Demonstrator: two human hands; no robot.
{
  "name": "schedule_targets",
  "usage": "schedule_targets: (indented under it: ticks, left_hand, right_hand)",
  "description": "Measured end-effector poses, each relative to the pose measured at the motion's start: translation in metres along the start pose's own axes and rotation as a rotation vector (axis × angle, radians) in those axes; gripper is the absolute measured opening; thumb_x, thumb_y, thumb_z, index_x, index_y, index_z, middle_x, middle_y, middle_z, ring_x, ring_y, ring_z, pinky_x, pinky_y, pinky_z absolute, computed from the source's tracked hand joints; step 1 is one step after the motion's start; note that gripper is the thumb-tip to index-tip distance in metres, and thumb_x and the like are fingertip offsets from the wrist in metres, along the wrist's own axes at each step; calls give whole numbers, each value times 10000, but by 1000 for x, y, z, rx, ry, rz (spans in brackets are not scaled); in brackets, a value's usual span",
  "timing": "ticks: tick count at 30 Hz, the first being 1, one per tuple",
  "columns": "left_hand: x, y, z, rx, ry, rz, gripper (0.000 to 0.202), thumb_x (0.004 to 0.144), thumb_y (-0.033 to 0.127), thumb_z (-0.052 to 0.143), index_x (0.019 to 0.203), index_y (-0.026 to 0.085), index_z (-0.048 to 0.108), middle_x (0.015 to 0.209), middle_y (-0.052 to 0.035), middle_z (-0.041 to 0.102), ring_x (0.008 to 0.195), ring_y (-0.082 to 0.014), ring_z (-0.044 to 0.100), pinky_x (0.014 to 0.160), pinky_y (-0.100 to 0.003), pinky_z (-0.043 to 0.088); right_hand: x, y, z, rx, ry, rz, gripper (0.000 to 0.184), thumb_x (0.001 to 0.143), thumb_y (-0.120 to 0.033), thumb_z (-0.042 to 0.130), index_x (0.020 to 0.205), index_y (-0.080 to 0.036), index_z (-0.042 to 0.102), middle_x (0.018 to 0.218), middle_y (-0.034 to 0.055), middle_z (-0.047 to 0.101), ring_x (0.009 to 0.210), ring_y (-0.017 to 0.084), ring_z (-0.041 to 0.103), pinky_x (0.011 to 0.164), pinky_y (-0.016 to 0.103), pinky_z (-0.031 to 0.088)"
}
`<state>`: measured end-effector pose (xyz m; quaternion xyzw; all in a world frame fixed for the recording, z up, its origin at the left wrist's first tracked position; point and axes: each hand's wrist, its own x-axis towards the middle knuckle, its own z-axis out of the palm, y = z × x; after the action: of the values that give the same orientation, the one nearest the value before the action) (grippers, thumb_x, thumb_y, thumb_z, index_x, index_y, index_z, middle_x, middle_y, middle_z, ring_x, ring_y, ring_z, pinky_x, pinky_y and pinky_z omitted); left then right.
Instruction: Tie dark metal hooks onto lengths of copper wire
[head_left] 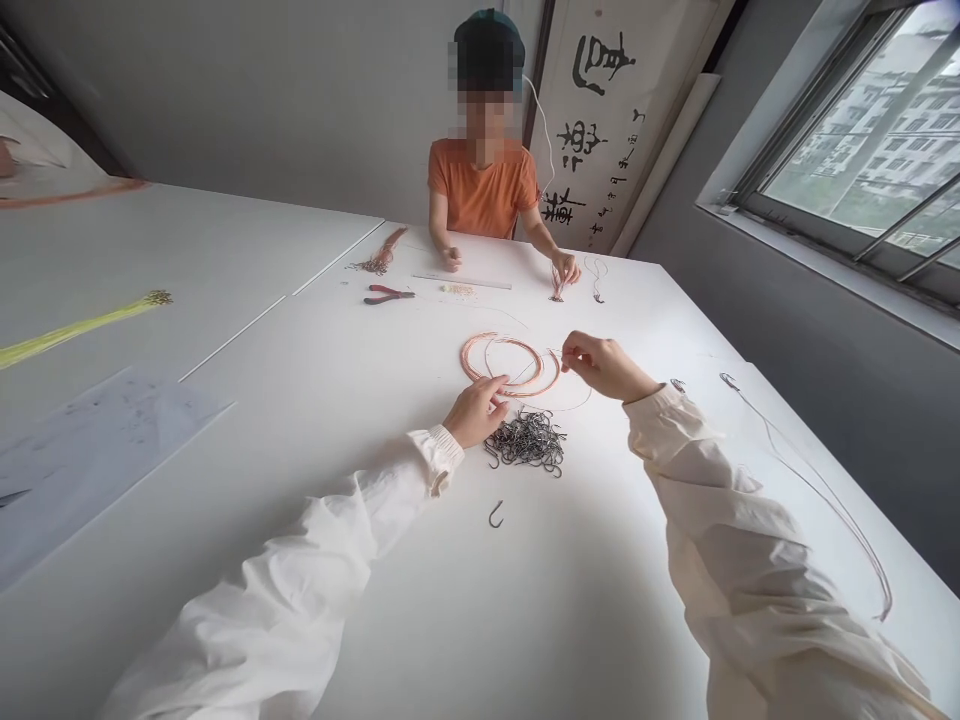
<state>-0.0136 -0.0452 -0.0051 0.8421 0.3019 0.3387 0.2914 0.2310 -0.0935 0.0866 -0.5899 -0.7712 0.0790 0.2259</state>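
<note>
A coil of thin orange line (534, 372) lies flat on the white table in front of me. My left hand (478, 411) rests at the coil's near left edge, its fingers loosely stretched and thumb apart. Above the coil's right side, my right hand (606, 366) is closed in a pinch. A thin strand curves up to its fingertips from the coil. Just nearer than the coil sits a heap of dark metal fish hooks (527, 440), partly beside my left fingertips. One single fish hook (496, 515) lies apart, closer to me.
Across the table a person in an orange shirt (484, 190) handles a small bundle of hooked lines (556, 285). Red-handled pliers (388, 294) and a ruler (461, 281) lie there. Yellow lines (82, 328) and a plastic sheet (112, 450) are left; hooked lines (817, 480) lie right.
</note>
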Motion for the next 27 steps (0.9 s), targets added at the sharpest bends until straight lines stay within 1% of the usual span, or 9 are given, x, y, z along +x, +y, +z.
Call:
schedule_targets:
  ticks: [3, 4, 7, 9, 13, 17, 22, 25, 27]
  left_hand:
    - [12, 8, 12, -19, 25, 4, 675, 849, 211, 625, 1474, 168, 373, 1137, -116, 609, 722, -129, 658, 719, -295, 577]
    - [18, 12, 15, -27, 29, 11, 659, 854, 240, 633, 1466, 190, 393, 1144, -110, 609, 709, -121, 655, 724, -292, 578]
    - [39, 18, 15, -33, 61, 26, 289, 880, 281, 606, 1130, 161, 687, 1034, -97, 664, 754, -152, 662, 787, -317, 570]
    - [55, 16, 3, -29, 115, 24, 208, 886, 276, 585, 880, 132, 735, 920, -101, 697, 853, -202, 669, 861, -354, 547]
    - [70, 9, -45, -54, 232, 28, 312, 904, 372, 557, 913, 115, 734, 917, -108, 730, 864, -209, 689, 842, -340, 553]
    - [57, 14, -98, -51, 290, 74, 398, 905, 458, 554, 956, 107, 733, 1012, -119, 724, 954, -207, 689, 879, -322, 557]
    - [17, 24, -151, 120, 322, 59, 380, 880, 484, 602, 983, 147, 743, 1071, -89, 715, 1056, -227, 650, 923, -356, 548]
    - [-11, 25, -184, 259, 300, 2, 337, 865, 472, 615, 952, 180, 759, 1067, -53, 713, 1036, -236, 648, 971, -396, 505]
    - [-27, 28, -201, 348, 249, -62, 310, 805, 442, 665, 962, 196, 768, 1054, -51, 709, 903, -233, 670, 921, -421, 516]
  right_hand:
    - [-7, -17, -24, 38, 32, -54, 90, 917, -203, 488, 881, -175, 565, 729, 20, 664, 611, 121, 559, 620, 248, 408]
    - [-9, -23, -29, 44, 36, -68, 81, 909, -206, 503, 869, -176, 567, 710, 11, 648, 604, 117, 548, 612, 244, 404]
    - [-17, -35, -39, 50, 57, -88, 77, 895, -212, 535, 845, -178, 582, 682, -1, 624, 582, 108, 526, 599, 241, 403]
    - [-25, -36, -47, 42, 86, -69, 86, 889, -220, 549, 836, -178, 601, 682, 4, 636, 586, 112, 539, 604, 248, 414]
    - [-54, -24, -68, 46, 109, 99, 120, 876, -272, 579, 858, -181, 656, 725, 33, 690, 585, 131, 587, 606, 274, 461]
    - [-88, -7, -74, 198, 61, 267, 226, 873, -377, 594, 909, -171, 678, 783, 66, 710, 532, 128, 567, 551, 291, 501]
    - [-120, -3, -53, 333, 13, 347, 261, 866, -412, 614, 913, -166, 685, 785, 74, 708, 515, 116, 523, 516, 279, 497]
    - [-131, -20, -35, 379, -11, 348, 238, 891, -391, 589, 894, -171, 680, 722, 48, 684, 485, 106, 492, 469, 255, 452]
    - [-134, -40, -24, 385, -38, 293, 201, 907, -346, 571, 882, -176, 675, 698, 34, 671, 497, 108, 501, 477, 247, 441]
